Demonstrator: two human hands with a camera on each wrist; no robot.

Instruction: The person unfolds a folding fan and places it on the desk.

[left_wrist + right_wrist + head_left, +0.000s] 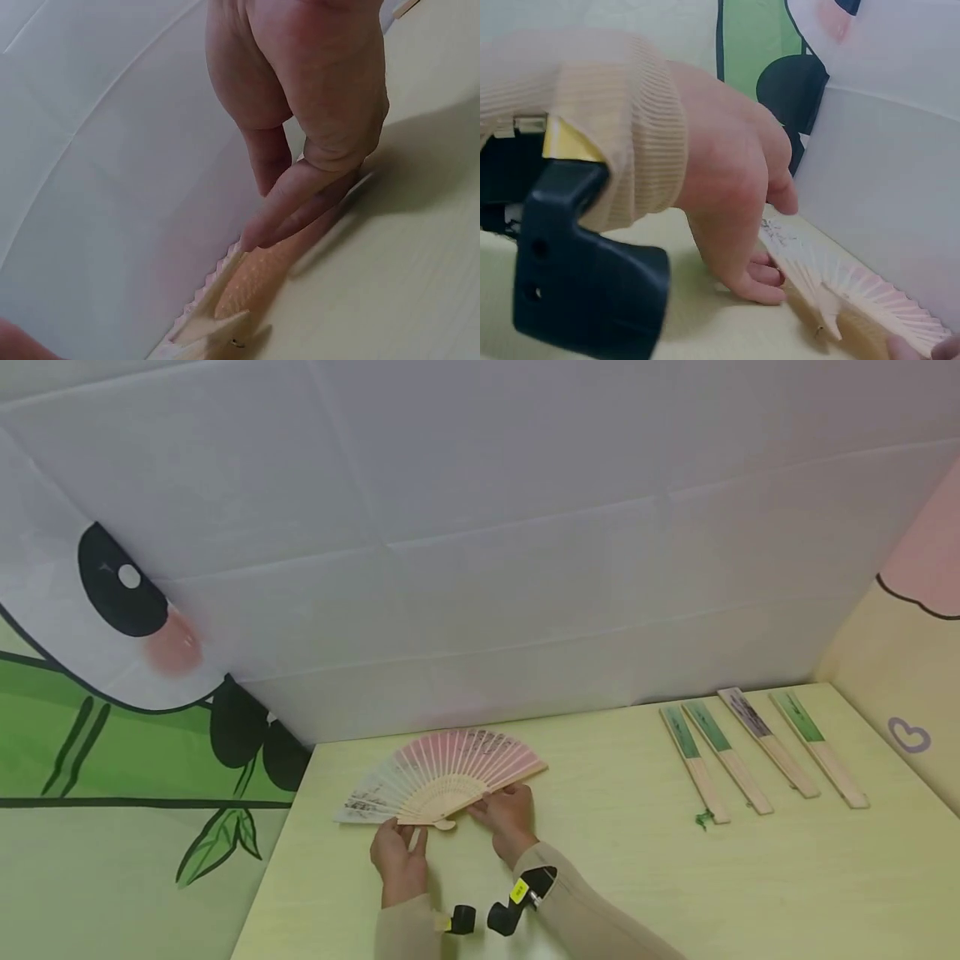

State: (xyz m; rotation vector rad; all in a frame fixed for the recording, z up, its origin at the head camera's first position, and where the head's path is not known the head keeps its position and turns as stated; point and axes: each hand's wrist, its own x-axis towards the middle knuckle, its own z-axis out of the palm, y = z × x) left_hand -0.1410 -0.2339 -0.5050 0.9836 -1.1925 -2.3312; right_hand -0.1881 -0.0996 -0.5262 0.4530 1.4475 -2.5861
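Note:
A folding fan (457,777) lies spread near the table's back edge, its leaf fading from pale grey-green on the left to pink on the right. Its pale ribs meet at a rounded pivot end facing the person. My left hand (400,857) holds the left guard stick near the pivot; in the right wrist view, that hand (727,172) has its fingers bent at the fan's edge. With thumb and fingers, my right hand (510,814) pinches the right guard stick. The left wrist view shows this hand (322,97) above the ribs (259,281), some fingers partly hidden.
Several folded fans lie in a slanting row at the table's right: two teal-topped (678,731), one purple-grey (750,717) and one green (798,718). A green tassel (703,818) hangs off the leftmost. White cloth (525,610) rises behind the table (600,860); painted panels flank it.

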